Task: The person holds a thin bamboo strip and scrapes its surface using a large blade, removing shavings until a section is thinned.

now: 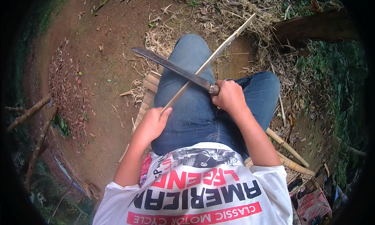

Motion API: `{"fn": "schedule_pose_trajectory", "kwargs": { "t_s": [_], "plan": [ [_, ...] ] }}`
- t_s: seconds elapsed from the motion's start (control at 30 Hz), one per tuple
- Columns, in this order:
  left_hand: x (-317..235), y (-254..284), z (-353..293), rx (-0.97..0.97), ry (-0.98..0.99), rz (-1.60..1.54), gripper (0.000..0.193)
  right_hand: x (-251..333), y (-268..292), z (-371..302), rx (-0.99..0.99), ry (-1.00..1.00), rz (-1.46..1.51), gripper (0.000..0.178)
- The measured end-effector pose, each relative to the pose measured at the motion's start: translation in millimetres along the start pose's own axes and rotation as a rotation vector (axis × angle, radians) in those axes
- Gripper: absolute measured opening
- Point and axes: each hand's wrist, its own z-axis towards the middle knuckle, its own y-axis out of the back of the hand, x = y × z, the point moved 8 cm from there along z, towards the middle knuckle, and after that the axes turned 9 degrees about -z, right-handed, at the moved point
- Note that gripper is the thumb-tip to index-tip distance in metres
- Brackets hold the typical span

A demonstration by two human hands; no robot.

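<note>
Pale, slender bamboo strip (218,52) slants far right, left hand (152,124) pinching its near end, apparently for steadiness; right hand (230,95) grips a dark, long-bladed metal machete (172,66) across it.

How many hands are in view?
2: the left hand holds the near end of a thin strip, and the right hand grips the handle of a machete.

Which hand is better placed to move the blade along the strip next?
Probably the right hand: it grips the knife by its handle, while the left hand holds the pale strip.
</note>
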Motion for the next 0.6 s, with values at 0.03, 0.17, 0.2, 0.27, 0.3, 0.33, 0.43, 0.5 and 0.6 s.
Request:
{"fn": "schedule_pose_trajectory", "kwargs": {
  "t_s": [0.03, 0.17, 0.2, 0.27, 0.3, 0.33, 0.43, 0.5, 0.6],
  "plan": [
    [1.5, -3.2, -1.4, 0.012, -0.001, -0.001, 0.052, -3.7, -2.4, 0.3, 0.007, -0.008, -0.006, 0.022],
    [-0.1, -1.8, -0.2, 0.033, -0.035, -0.044, 0.051, -30.1, 10.6, 4.5, -0.070, -0.089, -0.031, 0.020],
    [-0.2, -1.6, -1.2, 0.032, -0.036, -0.066, 0.051, -54.6, 15.4, 7.2, -0.123, -0.146, 0.023, 0.020],
    [-2.7, -3.4, 1.5, 0.040, -0.057, -0.058, 0.051, -109.6, 29.3, 10.4, -0.092, -0.348, 0.089, 0.019],
    [-2.4, -4.5, 1.6, 0.048, -0.064, -0.053, 0.051, -125.0, 40.8, 10.0, -0.146, -0.397, 0.009, 0.018],
    [-0.4, -3.1, 2.7, 0.048, -0.048, -0.049, 0.051, -123.7, 40.7, 10.2, -0.165, -0.367, -0.020, 0.018],
    [-3.7, -6.1, 6.7, 0.049, -0.023, -0.041, 0.051, -96.0, 49.8, 2.3, -0.206, -0.361, 0.056, 0.019],
    [-8.4, -6.0, 6.6, 0.029, -0.017, -0.009, 0.051, -62.8, 43.8, -2.1, -0.178, -0.300, 0.126, 0.020],
    [-4.7, -4.9, 8.2, 0.008, -0.028, -0.009, 0.050, 4.1, 23.2, -6.0, -0.082, -0.070, -0.009, 0.019]
  ]
}}
